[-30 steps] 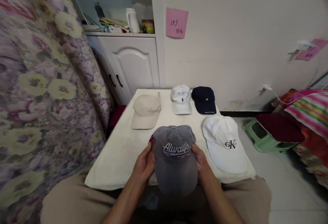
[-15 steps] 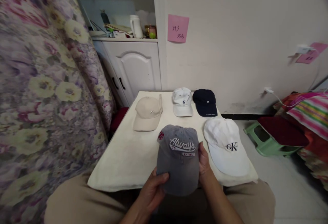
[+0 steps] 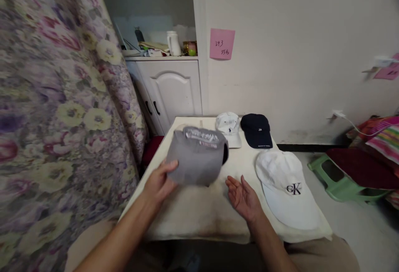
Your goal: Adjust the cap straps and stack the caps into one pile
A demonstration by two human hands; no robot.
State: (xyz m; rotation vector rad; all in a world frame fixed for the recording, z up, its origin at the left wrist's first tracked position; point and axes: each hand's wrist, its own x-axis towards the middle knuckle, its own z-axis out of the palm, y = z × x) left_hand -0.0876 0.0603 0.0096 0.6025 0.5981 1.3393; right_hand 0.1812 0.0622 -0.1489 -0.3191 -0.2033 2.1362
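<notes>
My left hand (image 3: 162,180) grips the brim of a grey baseball cap (image 3: 193,160) with white script lettering, held tilted above the table. Apart from the cap, my right hand (image 3: 243,197) is open over the cloth, palm turned up and fingers spread. To its right lies a white cap (image 3: 280,180) with black "CK" letters. Farther back rest a smaller white cap (image 3: 229,126) with a dark emblem and a navy cap (image 3: 256,130), side by side. The beige cap behind the grey one is almost wholly hidden.
A cream cloth (image 3: 187,218) covers the table. Floral curtains (image 3: 62,118) hang at the left, beside a white cabinet (image 3: 176,91) holding a white jug (image 3: 173,43). A green stool (image 3: 338,180) with a dark red top stands on the floor at right.
My left hand has moved the grey cap left and away from me, tilting it. My right hand has let go of the cap and opened. The view has shifted slightly.
</notes>
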